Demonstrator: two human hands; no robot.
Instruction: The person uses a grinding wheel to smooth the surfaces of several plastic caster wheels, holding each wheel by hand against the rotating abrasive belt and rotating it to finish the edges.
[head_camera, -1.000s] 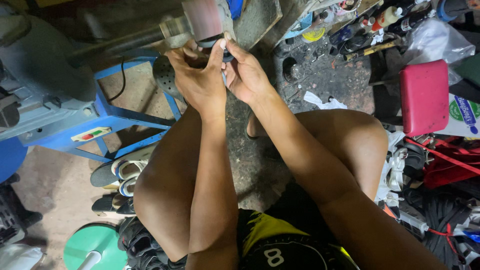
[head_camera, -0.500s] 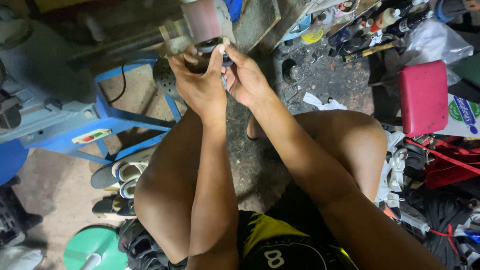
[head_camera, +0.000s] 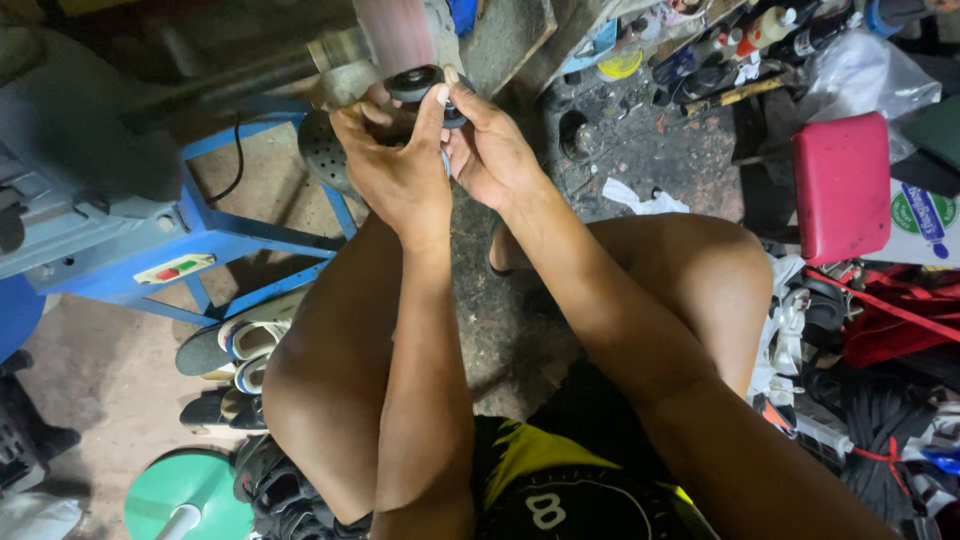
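As before, both hands (head_camera: 440, 160) hold dark part (head_camera: 420, 85) | at pink wheel (head_camera: 395, 35)

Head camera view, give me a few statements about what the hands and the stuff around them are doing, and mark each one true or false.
1. Both hands hold a small dark round piece up against the pink spinning wheel. True: the left hand and right hand pinch the small dark round piece right under the wheel.
2. The red padded stool stands on the person's left. False: it stands on the right.
3. The blue metal frame sits to the left of the hands. True.
4. The right hand rests on the person's knee. False: it is raised at the dark piece.
5. A pair of shoes lies on the floor under the blue frame. True.
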